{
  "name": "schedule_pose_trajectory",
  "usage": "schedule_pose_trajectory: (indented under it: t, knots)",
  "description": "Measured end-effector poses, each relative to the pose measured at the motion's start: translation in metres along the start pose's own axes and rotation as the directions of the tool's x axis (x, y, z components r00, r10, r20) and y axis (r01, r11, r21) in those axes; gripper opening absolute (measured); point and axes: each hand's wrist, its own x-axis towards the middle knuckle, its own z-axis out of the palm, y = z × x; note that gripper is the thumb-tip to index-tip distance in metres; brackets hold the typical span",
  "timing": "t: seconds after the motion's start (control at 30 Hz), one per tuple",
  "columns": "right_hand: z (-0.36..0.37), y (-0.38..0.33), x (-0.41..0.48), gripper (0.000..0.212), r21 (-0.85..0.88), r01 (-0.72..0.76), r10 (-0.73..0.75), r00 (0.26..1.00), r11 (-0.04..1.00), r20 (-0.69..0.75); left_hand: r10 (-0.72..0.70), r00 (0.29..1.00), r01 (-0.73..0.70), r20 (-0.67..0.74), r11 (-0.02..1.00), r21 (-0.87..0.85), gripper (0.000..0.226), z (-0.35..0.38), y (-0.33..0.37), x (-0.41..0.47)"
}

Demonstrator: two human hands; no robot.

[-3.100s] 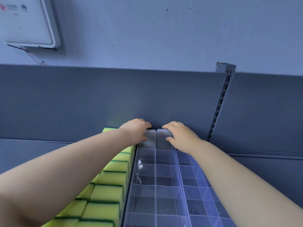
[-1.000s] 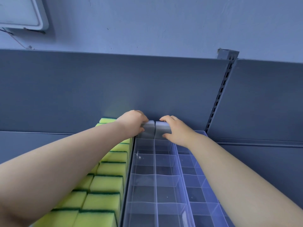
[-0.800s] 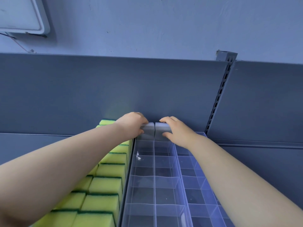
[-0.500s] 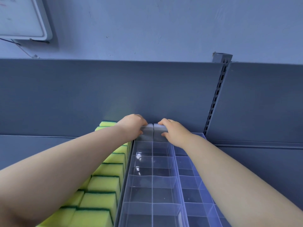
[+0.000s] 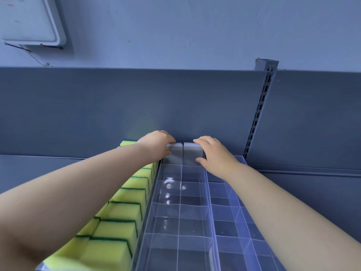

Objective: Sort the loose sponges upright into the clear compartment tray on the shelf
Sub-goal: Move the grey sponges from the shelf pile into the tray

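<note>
Where the view begins at far left, a white plastic wall box (image 5: 29, 18) hangs above the dark grey metal back panel (image 5: 97, 106) of the shelf. Below it, a row of yellow foam sponges with dark green scouring faces (image 5: 121, 210) stands upright, packed front to back in its own tray. Left hand (image 5: 156, 145) reaches to the far end: fingers curl over the top of a pale grey rectangular foam sponge (image 5: 173, 153), thumb on its near face, so a clasp and not a flat press. Touching it on the right is a second pale grey foam sponge (image 5: 192, 153), grasped likewise by the right hand (image 5: 214, 155), fingers over the top, thumb low on the near face. Both grey sponges stand upright, side by side, in the two rearmost cells of the clear plastic compartment tray (image 5: 192, 227), against the back panel. Nearer cells there hold no sponges. Further right lies another clear divided tray (image 5: 228, 214), then a slotted grey metal upright (image 5: 257, 114). Judgement: yellow row finished; grey filling barely begun, first pair being seated, most cells left. No loose supply in view.
</note>
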Motion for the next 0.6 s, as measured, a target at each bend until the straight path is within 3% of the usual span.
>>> schedule_pose_trajectory:
  t: [0.27, 0.4, 0.6]
  knots:
    - [-0.013, 0.007, -0.017, 0.047, 0.126, 0.031, -0.034, 0.999, 0.992, 0.023, -0.002, 1.000, 0.004, -0.028, 0.998, 0.065, 0.037, -0.013, 0.023, -0.027]
    - [-0.024, 0.003, -0.033, 0.043, 0.140, 0.053, -0.063, 0.995, 0.989, 0.074, 0.106, 0.986, -0.081, -0.128, 0.979, 0.189, 0.035, -0.020, 0.046, -0.057]
    - [-0.046, -0.017, -0.088, 0.039, 0.110, 0.045, -0.060, 0.989, 0.993, 0.135, 0.237, 0.930, -0.209, -0.282, 0.970, 0.128, 0.031, -0.014, 0.062, -0.114]
